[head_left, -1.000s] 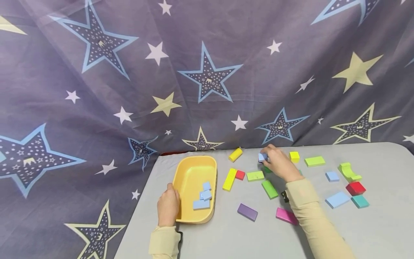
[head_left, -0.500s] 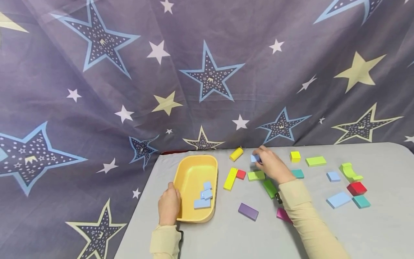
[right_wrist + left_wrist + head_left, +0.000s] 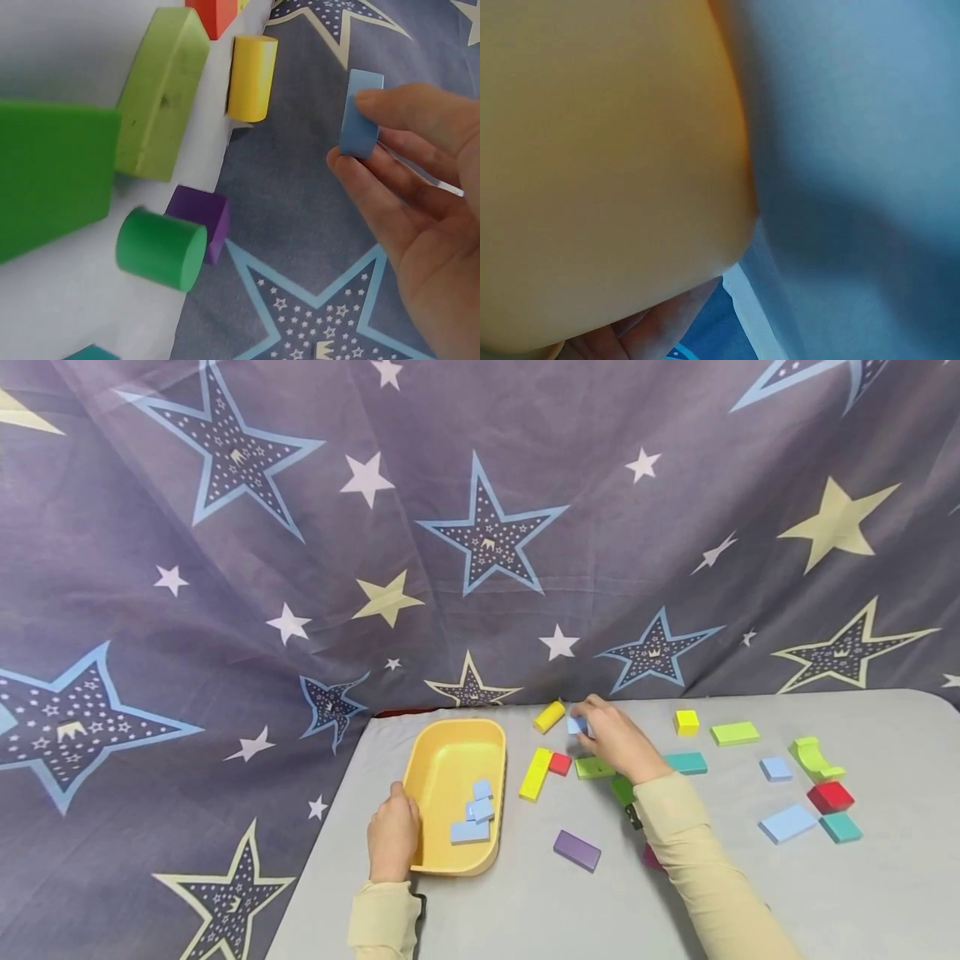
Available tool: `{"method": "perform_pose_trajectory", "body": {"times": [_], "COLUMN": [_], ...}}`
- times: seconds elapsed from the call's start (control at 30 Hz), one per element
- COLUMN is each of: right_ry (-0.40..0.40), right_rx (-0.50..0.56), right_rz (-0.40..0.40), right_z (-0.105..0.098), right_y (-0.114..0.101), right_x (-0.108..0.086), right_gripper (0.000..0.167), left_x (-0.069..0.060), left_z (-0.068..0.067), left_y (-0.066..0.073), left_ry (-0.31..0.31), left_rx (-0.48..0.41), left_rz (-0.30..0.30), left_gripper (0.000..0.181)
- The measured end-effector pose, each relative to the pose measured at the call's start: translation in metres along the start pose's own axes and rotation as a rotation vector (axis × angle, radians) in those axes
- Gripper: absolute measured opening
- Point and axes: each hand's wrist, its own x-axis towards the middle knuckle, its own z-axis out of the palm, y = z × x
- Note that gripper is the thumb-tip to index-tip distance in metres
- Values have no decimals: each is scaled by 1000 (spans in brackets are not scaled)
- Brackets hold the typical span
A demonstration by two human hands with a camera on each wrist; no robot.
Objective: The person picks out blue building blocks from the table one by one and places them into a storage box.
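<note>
My left hand [image 3: 393, 837] grips the left rim of a yellow plastic tub [image 3: 427, 852]; the left wrist view shows mostly the tub's wall [image 3: 615, 165] with fingers [image 3: 667, 322] curled beneath it. Several light blue blocks [image 3: 469, 832] lie inside, toward the tub's right side. At the back of the table, my right hand [image 3: 618, 739] pinches a small light blue block [image 3: 361, 112] between thumb and fingertips. In the right wrist view this block is held apart from the others. Nearest to that hand are a yellow cylinder [image 3: 550, 717] and a light green block [image 3: 594, 767].
Between tub and right arm lie a yellow block [image 3: 535, 774], a red block [image 3: 559, 764] and a purple block [image 3: 577, 850]. Farther right are a light blue block [image 3: 787, 823], a red block [image 3: 830, 797] and a green curved block [image 3: 815, 760]. A star-patterned cloth [image 3: 495, 627] hangs behind.
My right hand has moved left along the back of the table, carrying the small light blue block toward the yellow cylinder. My left hand stays on the tub's rim.
</note>
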Motion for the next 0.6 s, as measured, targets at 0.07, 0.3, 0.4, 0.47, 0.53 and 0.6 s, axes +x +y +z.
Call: {"method": "perform_pose_trajectory", "body": {"times": [0.07,0.3,0.4,0.47,0.53,0.6], "right_ry": [-6,-16,-6,-1,1,2], "right_rx": [1,11,8,1,-6,-10], "right_rz": [-2,-10,-28,-41,-52,-62], "right_z": [0,3,5,6,7,9], "right_y": [-3,-12,-14,-15,-16,-17], "right_x": [1,5,7,8,8,8], "right_gripper": [36,36,34,32,31,30], "left_x": [0,1,1,1,1,1], "left_z": [0,0,0,0,0,1], "left_y": [0,0,0,-1,-1,-2], "left_ry": [-2,-11,-16,-14,-16,-19], "left_rx": [1,-7,-3,-1,2,4], "left_rz": [-4,-17,-26,-25,-25,-24], "left_gripper": [17,18,19,19,19,19]}}
